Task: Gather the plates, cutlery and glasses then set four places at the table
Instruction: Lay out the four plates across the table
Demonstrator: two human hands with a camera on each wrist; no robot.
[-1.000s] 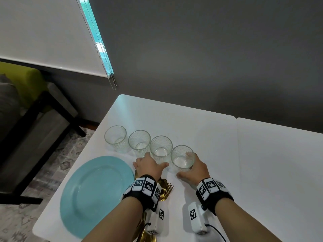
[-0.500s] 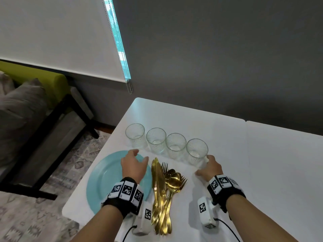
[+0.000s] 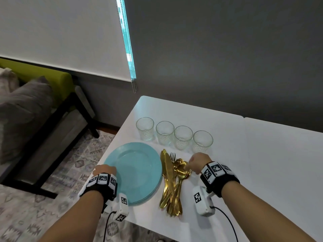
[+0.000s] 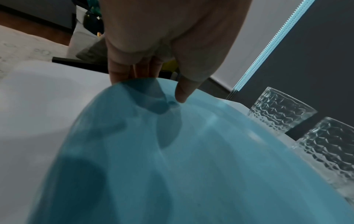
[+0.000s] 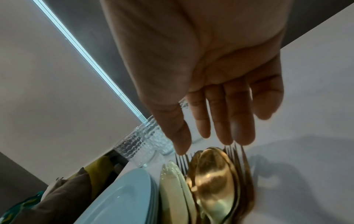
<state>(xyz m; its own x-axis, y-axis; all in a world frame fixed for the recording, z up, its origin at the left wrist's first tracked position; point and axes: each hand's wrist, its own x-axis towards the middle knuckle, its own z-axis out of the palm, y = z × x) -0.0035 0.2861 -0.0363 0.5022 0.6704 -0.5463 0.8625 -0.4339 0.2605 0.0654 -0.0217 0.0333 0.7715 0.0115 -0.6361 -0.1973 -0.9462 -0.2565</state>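
Note:
A stack of blue plates (image 3: 134, 173) lies at the near left corner of the white table (image 3: 262, 163). My left hand (image 3: 104, 171) grips its left rim. In the left wrist view the thumb (image 4: 182, 94) presses on top of the plate (image 4: 191, 166), and the other fingers drop out of sight behind the rim. A pile of gold cutlery (image 3: 172, 186) lies just right of the plates. My right hand (image 3: 194, 163) hovers over the spoon bowls. Its fingers (image 5: 239, 121) are straight, tips at the fork tines (image 5: 235, 151), holding nothing. A row of patterned glasses (image 3: 183, 137) stands behind.
The table's left edge (image 3: 122, 135) is close to the plates, with a patterned rug (image 3: 70, 172) below. A dark bench with grey cushions (image 3: 26, 110) stands to the left. A second white tabletop (image 3: 288, 172) adjoins on the right. A grey wall runs behind.
My left hand has moved from the glasses down and left to the plate rim. My right hand has left the rightmost glass and come over the cutlery. The glasses stay in their row.

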